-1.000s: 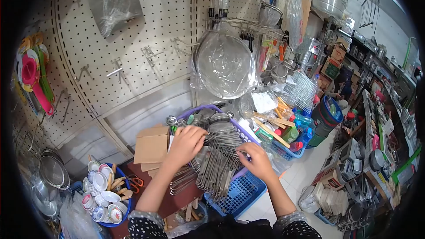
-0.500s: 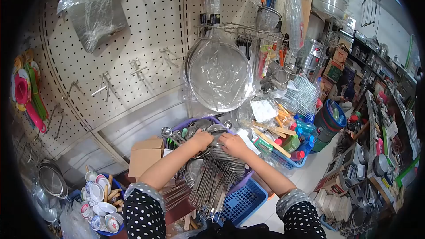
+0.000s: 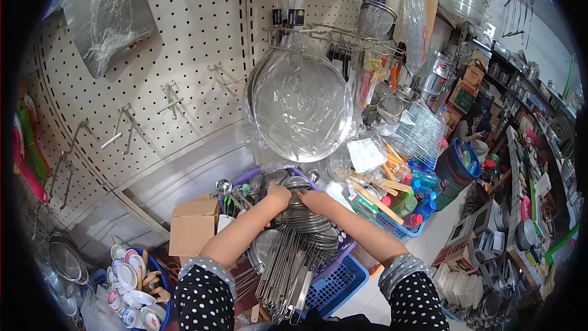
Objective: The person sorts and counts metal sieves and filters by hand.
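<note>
A purple basket (image 3: 344, 257) holds a nested stack of long-handled metal skimmers (image 3: 304, 222), their wire handles (image 3: 285, 276) pointing toward me. My left hand (image 3: 280, 197) is closed at the upper left of the stack, fingers curled down around the rims. Opposite it, my right hand (image 3: 314, 200) bends its fingers over the upper right of the same stack. Both fingertips are partly hidden among the rims. A metal ladle (image 3: 223, 187) stands in the basket left of my hands. A round mesh strainer (image 3: 264, 248) lies below my left wrist.
A cardboard box (image 3: 193, 230) stands left of the basket, and a blue crate (image 3: 337, 285) below right. Large plastic-wrapped round sieves (image 3: 303, 107) hang ahead on the pegboard (image 3: 202, 30). Bottles (image 3: 404, 203) fill another basket at right. White ladles (image 3: 127, 276) crowd a tub at lower left.
My hands have come closer together over the stack, the right one shifting left. The camera view has tilted down slightly and moved nearer to the wall.
</note>
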A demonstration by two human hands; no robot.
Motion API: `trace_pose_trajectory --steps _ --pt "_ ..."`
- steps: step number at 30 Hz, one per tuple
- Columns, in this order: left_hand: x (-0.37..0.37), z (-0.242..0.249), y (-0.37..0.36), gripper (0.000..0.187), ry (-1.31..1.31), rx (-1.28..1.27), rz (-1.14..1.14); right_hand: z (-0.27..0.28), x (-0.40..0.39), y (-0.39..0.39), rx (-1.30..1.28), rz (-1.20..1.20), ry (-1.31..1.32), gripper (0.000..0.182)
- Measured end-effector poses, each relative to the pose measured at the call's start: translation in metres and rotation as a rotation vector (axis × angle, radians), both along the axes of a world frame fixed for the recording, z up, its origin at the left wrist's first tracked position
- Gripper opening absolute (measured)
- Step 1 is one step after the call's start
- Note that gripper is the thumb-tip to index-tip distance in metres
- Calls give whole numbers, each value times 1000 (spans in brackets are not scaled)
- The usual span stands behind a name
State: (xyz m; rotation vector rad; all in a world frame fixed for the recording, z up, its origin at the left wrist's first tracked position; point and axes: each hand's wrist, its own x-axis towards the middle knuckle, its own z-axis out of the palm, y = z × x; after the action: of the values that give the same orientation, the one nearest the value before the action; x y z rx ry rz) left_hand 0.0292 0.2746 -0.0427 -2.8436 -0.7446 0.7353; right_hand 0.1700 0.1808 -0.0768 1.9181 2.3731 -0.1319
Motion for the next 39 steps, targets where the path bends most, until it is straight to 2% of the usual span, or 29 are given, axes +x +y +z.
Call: trace_pose_trajectory --steps 3,7,10,16,19,22,25,27,33,36,39 --pt "-2 -7 7 30 -10 38 -36 0 2 -3 -13 26 -82 61" --pt "-15 -20 20 20 -218 33 -108 -5 8 -16 130 62 -33 60" --pt "-21 -19 18 20 -291 31 -104 -14 12 -25 279 114 -30 57" --pt "-32 0 15 45 -245 -31 -142 -12 8 -54 406 100 -137 56" --pt "-45 -8 23 61 -376 -65 -252 -8 11 -72 465 66 -58 57" --pt "-55 -11 24 66 -525 -55 -341 -3 15 -91 488 33 67 56" --pt "-54 3 9 66 -443 -130 -235 -15 15 -99 580 61 107 55" --pt "-53 2 3 63 -453 -91 -265 -20 14 -100 654 101 77 54" --pt "-48 -3 -11 53 -397 113 -346 -22 12 -95 803 79 234 52" --pt "-42 -13 -14 51 -456 274 -430 -18 8 -91 769 -145 380 59" --pt "-37 -17 -20 54 -492 448 -525 -14 11 -85 424 -328 320 64"
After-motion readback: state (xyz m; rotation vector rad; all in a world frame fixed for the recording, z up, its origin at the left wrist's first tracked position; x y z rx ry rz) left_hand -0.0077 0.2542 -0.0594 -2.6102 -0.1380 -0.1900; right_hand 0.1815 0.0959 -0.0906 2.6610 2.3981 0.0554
